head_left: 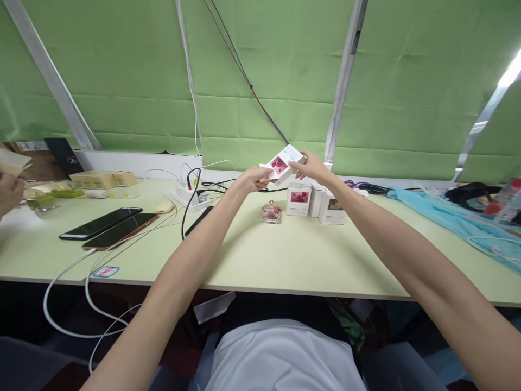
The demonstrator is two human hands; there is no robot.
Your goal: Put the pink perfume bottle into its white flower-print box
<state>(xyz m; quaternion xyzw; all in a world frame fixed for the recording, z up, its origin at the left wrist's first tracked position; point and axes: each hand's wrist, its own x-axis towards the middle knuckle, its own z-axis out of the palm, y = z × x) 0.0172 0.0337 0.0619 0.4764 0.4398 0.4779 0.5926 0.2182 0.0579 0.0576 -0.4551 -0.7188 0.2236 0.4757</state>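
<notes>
A white box with a pink and red flower picture (285, 162) is held tilted above the table between my two hands. My left hand (255, 179) grips its lower left end, where a white flap sticks out. At its right end, my right hand (310, 166) holds the box with thumb and fingers. Below them a round glass bottle with a pinkish pattern and gold top (271, 212) stands on the table (280, 255). Right of the bottle stand a white box with a red flower picture (298, 200) and a white box with a dark picture (331, 210), with another white box between them.
Two phones (101, 223) (121, 231), cables and a power strip (194, 200) lie to the left, with a dark device beside my left forearm. Another person's hand (10, 193) is at the far left near small yellow boxes (101, 179). Blue plastic (448, 217) covers the right side.
</notes>
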